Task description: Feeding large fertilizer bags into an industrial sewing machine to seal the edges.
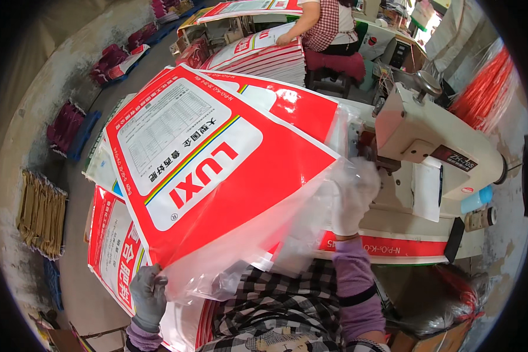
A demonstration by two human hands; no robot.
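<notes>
A large red and white printed sack (270, 158) lies slantwise in front of me, with a clear plastic liner (217, 276) sticking out along its near edge. My left hand (148, 293), in a grey glove, is closed on the sack's near left corner. My right hand (356, 196), in a white glove and a little blurred, is closed at the right corner of the sack and its liner. Just beyond that hand stands a cream sewing machine (440, 141); its needle area is partly hidden by the hand.
More red and white sacks (108, 234) lie beneath. A co-worker (328, 29) sits at the far side by a tall sack stack (264, 58). Red thread or strips (484, 88) hang at the right. Folded bundles (41, 214) line the left wall. A blue spool (476, 200) stands beside the machine.
</notes>
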